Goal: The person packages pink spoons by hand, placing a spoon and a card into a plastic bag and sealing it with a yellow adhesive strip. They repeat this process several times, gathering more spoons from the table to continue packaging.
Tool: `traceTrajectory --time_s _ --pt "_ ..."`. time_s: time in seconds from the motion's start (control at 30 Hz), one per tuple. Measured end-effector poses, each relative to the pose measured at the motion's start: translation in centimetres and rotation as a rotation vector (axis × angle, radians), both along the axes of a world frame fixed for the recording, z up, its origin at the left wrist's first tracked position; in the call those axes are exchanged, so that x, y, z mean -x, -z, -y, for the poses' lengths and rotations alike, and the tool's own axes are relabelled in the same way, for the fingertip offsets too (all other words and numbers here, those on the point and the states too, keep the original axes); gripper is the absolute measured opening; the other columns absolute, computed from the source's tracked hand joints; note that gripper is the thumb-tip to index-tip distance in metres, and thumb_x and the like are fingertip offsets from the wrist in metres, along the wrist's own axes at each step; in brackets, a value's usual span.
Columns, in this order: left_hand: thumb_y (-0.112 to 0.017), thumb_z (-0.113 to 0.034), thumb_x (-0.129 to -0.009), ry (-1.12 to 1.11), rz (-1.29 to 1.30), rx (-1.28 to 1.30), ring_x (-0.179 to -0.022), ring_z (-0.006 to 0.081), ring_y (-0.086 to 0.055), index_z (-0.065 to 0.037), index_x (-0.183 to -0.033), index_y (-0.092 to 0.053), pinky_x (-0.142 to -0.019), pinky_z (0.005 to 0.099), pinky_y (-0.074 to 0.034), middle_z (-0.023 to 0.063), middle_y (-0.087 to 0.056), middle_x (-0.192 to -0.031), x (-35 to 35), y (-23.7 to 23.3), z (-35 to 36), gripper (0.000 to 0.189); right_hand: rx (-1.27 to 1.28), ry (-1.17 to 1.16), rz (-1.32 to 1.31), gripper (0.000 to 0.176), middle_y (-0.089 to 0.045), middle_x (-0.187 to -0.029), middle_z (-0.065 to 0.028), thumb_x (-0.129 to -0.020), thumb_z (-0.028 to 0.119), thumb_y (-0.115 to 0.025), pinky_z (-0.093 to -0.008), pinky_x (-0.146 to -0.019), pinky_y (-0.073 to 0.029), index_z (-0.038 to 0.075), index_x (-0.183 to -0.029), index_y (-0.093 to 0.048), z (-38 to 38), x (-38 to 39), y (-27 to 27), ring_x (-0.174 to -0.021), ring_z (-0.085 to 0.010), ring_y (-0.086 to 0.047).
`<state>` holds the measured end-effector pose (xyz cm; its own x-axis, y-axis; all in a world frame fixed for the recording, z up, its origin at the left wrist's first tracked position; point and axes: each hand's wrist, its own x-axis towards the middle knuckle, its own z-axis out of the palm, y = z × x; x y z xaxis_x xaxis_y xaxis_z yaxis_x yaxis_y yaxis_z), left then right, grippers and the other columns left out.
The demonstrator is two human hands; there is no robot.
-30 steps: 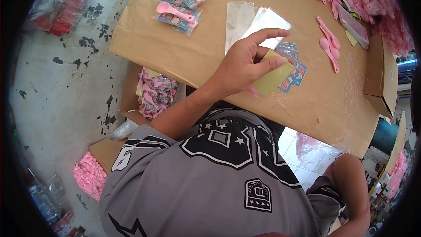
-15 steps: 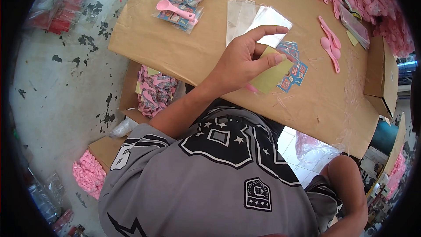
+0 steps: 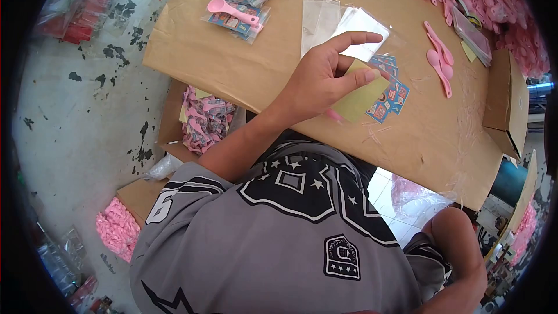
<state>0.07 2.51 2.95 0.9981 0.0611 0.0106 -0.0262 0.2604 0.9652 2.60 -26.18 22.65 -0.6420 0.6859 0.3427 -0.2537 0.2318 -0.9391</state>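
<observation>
My left hand (image 3: 325, 81) is raised over the brown-paper-covered table (image 3: 232, 70). It pinches a yellowish card (image 3: 365, 96) between thumb and middle fingers, with the index finger stretched out above. A pink tip (image 3: 334, 117) pokes out beneath the hand. Under the card lie several blue printed cards (image 3: 395, 90) on the table. Just beyond them is a stack of clear plastic bags (image 3: 334, 20). Of my right arm only the elbow (image 3: 459, 232) shows at the lower right; the hand is out of view.
Packed bags with pink spoons (image 3: 238, 0) lie at the table's far left. Loose pink spoons (image 3: 439, 58) and a big pile (image 3: 511, 17) are at the right, beside a cardboard box (image 3: 505, 99). Boxes of packed bags (image 3: 203, 122) and pink spoons (image 3: 119, 227) sit on the floor.
My left hand holds the card in almost the same place; it has shifted very slightly to the right. Nothing on the table has moved.
</observation>
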Motion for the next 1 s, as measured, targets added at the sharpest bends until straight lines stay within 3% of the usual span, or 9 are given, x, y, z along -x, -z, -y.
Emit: traceTrajectory --time_s 0.13,0.23,0.27,0.4,0.5,0.6,0.73,0.83,1.0 --pt "-0.066 -0.01 -0.105 -0.018 -0.048 0.029 -0.095 0.0113 -0.074 -0.003 -0.154 -0.046 -0.078 0.0244 -0.059 0.0159 -0.08 -0.111 0.2 -0.9 -0.1 0.054 -0.044 0.03 -0.005 0.017 -0.067 -0.075 -0.0151 -0.076 0.016 -0.071 -0.0408 -0.054 -0.053 0.0 -0.079 -0.066 -0.7 -0.9 0.5 -0.063 -0.0323 -0.067" --pt "-0.066 -0.016 -0.106 -0.008 -0.021 0.019 -0.094 0.0121 -0.075 -0.006 -0.157 -0.043 -0.055 0.023 -0.061 0.0149 -0.079 -0.117 0.0 -0.1 -0.2 0.057 -0.091 0.112 0.115 0.026 -0.068 -0.076 -0.0115 -0.067 0.019 -0.069 -0.0418 -0.053 -0.053 -0.002 -0.083 -0.069 -0.1 -1.4 0.6 -0.063 -0.035 -0.066" --pt "-0.066 -0.016 -0.106 -0.019 -0.028 0.027 -0.093 0.0123 -0.075 -0.006 -0.157 -0.043 -0.057 0.0233 -0.062 0.0155 -0.079 -0.117 0.1 0.0 -0.2 0.057 -0.106 0.171 0.154 0.031 -0.068 -0.076 -0.0099 -0.064 0.02 -0.067 -0.0426 -0.052 -0.053 -0.003 -0.085 -0.07 0.4 -1.4 0.6 -0.062 -0.0366 -0.066" --pt "-0.067 -0.015 -0.106 -0.025 -0.038 0.052 -0.092 0.0136 -0.075 -0.004 -0.157 -0.043 -0.066 0.0253 -0.063 0.0184 -0.078 -0.117 0.3 -0.5 -0.1 0.057 -0.31 0.976 0.287 0.015 -0.067 -0.077 -0.0067 -0.087 0.01 -0.065 -0.0284 -0.058 -0.046 0.001 -0.095 -0.075 2.2 -2.0 7.5 -0.066 -0.0181 -0.064" --pt "-0.065 -0.01 -0.106 -0.016 -0.024 0.054 -0.097 0.0172 -0.076 0.0 -0.155 -0.045 -0.082 0.0287 -0.062 0.0222 -0.077 -0.12 0.2 0.1 -0.2 0.054 0.135 1.642 0.765 0.025 -0.069 -0.087 -0.0109 -0.084 0.006 -0.08 -0.0267 -0.061 -0.045 0.001 -0.109 -0.077 0.3 -1.1 8.5 -0.073 -0.0129 -0.063" --pt "-0.064 -0.007 -0.106 -0.019 -0.036 0.067 -0.108 0.0235 -0.076 0.002 -0.152 -0.048 -0.088 0.0304 -0.061 0.0249 -0.075 -0.123 0.1 -0.5 0.5 0.049 0.266 2.014 0.473 0.026 -0.071 -0.099 -0.0081 -0.091 0.009 -0.078 -0.0271 -0.064 -0.045 0.002 -0.116 -0.076 -4.1 -1.5 14.3 -0.081 -0.0133 -0.062" --pt "-0.064 -0.007 -0.106 -0.015 0.038 0.007 -0.116 0.0242 -0.072 0.002 -0.149 -0.05 -0.092 0.0319 -0.061 0.0247 -0.072 -0.13 -0.2 -0.3 2.0 0.047 0.185 2.042 0.099 0.022 -0.072 -0.103 -0.0056 -0.096 0.013 -0.076 -0.0257 -0.065 -0.045 0.002 -0.114 -0.076 -7.5 -2.2 18.2 -0.083 -0.0108 -0.061" --pt "-0.065 -0.008 -0.106 -0.018 0.093 -0.045 -0.119 0.0233 -0.07 0.002 -0.147 -0.052 -0.093 0.032 -0.061 0.0215 -0.07 -0.132 -0.4 -0.1 2.7 0.045 0.223 2.003 0.217 0.019 -0.072 -0.099 -0.004 -0.097 0.016 -0.076 -0.0244 -0.065 -0.045 0.002 -0.11 -0.075 -7.4 -3.2 18.7 -0.082 -0.0084 -0.061" --pt "-0.068 -0.008 -0.104 -0.064 0.069 0.099 -0.117 0.0195 -0.069 0.005 -0.139 -0.059 -0.093 0.0307 -0.06 0.0166 -0.071 -0.128 -0.3 -0.3 3.0 0.038 0.273 1.957 0.008 0.017 -0.073 -0.091 -0.002 -0.1 0.017 -0.075 -0.0222 -0.066 -0.046 0.001 -0.105 -0.075 -7.6 -4.0 19.5 -0.079 -0.0052 -0.06"
